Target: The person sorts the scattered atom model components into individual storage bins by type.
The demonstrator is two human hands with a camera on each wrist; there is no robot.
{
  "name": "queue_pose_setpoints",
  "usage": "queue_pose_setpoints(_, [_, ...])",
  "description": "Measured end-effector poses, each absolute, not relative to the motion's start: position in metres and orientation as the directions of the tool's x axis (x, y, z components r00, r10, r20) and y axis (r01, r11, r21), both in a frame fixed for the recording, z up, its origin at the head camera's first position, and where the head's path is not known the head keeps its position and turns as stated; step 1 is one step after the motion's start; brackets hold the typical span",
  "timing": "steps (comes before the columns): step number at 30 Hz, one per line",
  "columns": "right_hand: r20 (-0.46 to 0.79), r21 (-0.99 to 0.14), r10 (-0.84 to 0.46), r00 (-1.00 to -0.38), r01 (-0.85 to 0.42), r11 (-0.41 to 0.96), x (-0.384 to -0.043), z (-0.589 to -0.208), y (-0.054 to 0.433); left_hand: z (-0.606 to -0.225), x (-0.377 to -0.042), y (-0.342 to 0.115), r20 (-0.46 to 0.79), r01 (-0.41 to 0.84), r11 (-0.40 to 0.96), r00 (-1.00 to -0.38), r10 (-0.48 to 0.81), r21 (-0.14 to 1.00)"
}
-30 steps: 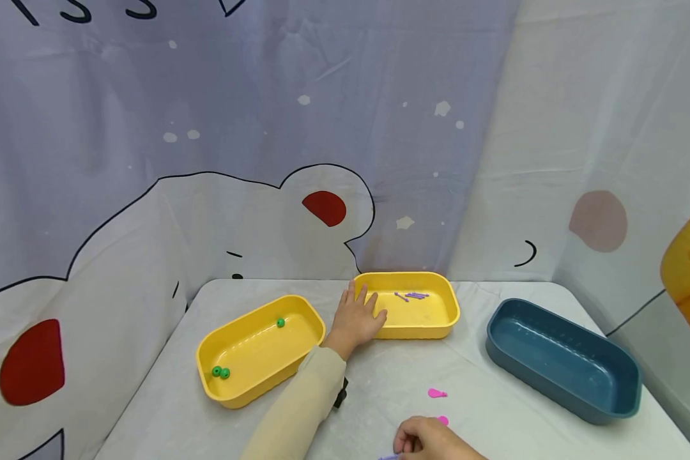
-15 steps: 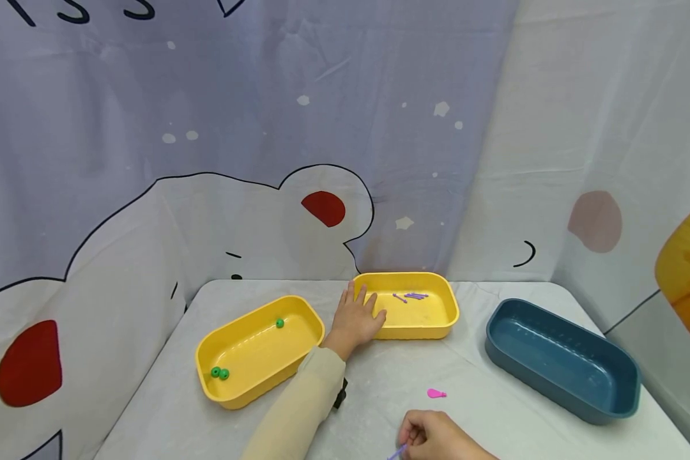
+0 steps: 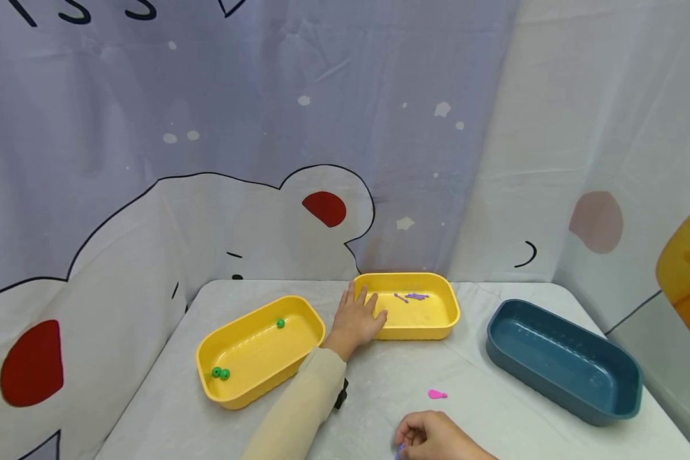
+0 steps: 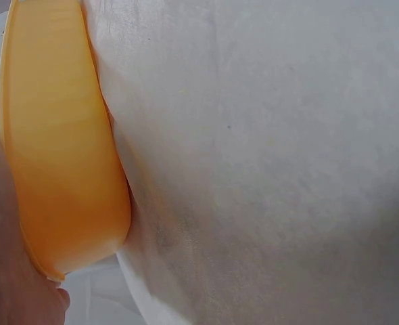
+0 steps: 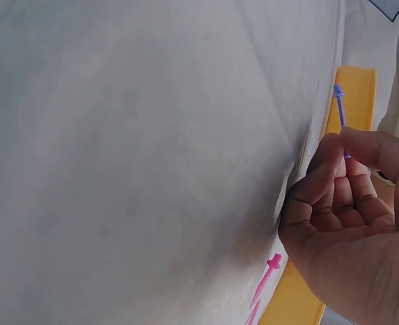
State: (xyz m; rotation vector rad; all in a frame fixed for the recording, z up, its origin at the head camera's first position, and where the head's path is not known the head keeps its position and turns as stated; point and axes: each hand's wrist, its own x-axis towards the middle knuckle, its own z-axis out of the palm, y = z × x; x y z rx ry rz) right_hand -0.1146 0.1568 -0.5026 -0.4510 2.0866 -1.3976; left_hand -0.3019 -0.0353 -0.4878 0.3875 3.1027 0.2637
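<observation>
My left hand (image 3: 356, 322) rests on the left end of the far yellow tray (image 3: 437, 332), fingers spread over its rim. In the left wrist view the hand (image 4: 13, 264) touches the tray's wall (image 4: 71, 156). Several thin purple sticks (image 3: 416, 296) lie inside that tray. Low in the head view, my right hand (image 3: 437, 437) pinches a small purple stick (image 5: 341, 112) with a knobbed end between thumb and forefinger. A flat pink piece (image 3: 437, 394) lies on the cloth just beyond this hand. Two pink pieces (image 5: 270, 267) show beneath it in the right wrist view.
A second yellow tray (image 3: 207, 348) at the left holds 3 green beads (image 3: 225, 374). To the right stands a dark blue tray (image 3: 563, 361), set at an angle. White cloth (image 3: 379, 383) covers the table, and a printed curtain (image 3: 253, 223) hangs behind.
My right hand has shifted slightly with the purple stick and turned it, and now covers a second pink piece in the head view. The left hand has stayed on the tray.
</observation>
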Motion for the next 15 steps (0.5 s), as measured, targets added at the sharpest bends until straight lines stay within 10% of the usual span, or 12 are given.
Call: queue_pose_setpoints(15, [-0.114, -0.9, -0.528, -0.842, -0.137, 0.413, -0.122, -0.489, 0.159, -0.486, -0.3, -0.036, 0.043, 0.253, 0.952, -0.967, 0.249, 0.17])
